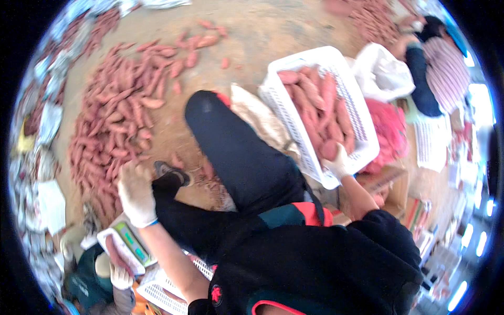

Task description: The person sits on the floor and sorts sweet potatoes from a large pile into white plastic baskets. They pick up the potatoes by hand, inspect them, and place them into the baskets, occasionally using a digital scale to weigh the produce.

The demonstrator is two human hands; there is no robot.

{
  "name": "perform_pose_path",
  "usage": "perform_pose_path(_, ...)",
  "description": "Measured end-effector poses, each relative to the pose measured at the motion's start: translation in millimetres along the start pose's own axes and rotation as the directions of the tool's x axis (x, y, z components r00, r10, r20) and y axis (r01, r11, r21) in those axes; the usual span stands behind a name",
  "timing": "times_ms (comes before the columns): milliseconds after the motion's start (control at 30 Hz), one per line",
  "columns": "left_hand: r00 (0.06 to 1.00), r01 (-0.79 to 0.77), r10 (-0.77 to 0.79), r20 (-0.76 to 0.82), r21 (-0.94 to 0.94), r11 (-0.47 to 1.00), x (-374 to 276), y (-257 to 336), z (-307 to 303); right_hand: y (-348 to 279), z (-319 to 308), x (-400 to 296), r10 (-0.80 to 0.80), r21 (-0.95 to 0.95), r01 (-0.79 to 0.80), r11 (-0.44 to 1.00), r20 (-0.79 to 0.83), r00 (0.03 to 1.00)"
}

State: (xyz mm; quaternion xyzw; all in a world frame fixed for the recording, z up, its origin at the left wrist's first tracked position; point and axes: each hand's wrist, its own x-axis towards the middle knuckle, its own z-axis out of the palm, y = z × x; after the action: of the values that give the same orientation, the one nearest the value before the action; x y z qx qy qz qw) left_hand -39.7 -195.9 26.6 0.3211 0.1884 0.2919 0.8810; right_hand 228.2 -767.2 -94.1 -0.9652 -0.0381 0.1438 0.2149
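Note:
My right hand (pixel 338 163), in a pale work glove, reaches over the near rim of a white plastic basket (pixel 364 118). Its fingers are around the end of a sweet potato (pixel 328 150) among several others lying lengthwise inside. At the near right edge of a large heap of reddish sweet potatoes (pixel 118 114) on the floor is my left hand (pixel 137 193), gloved too. Its fingers look curled and are blurred, and whether anything is in them is hidden.
A woven sack (pixel 258 114) lies left of the basket; a white bag (pixel 382 75) and red mesh bags (pixel 388 132) are to its right. One co-worker (pixel 445 71) bends at upper right. At lower left, another person's gloved hand (pixel 120 275) touches a sweet potato on a scale (pixel 132 242).

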Motion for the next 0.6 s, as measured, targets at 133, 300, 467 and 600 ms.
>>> perform_pose_path(133, 0.996, -0.030, 0.033, -0.088, 0.032, 0.999, -8, -4, 3, -6, -8, -10, 0.219, -0.118, -0.204, 0.972, 0.128, 0.967)
perform_pose_path(300, 0.985, -0.040, 0.055, -0.162, 0.095, 0.995, -15, -9, 7, 34, 3, -15, 0.077, -0.055, -0.071, 0.996, 0.130, 0.988)
perform_pose_path(467, 0.975, -0.031, 0.056, -0.213, 0.120, 0.992, -12, -6, 16, 25, -5, -5, 0.192, -0.299, -0.098, 0.949, 0.300, 0.935)
perform_pose_path(600, 0.981, -0.015, 0.039, -0.189, 0.129, 0.992, -4, -13, 15, 26, 0, 41, 0.393, -0.663, -0.020, 0.748, 0.418, 0.819)
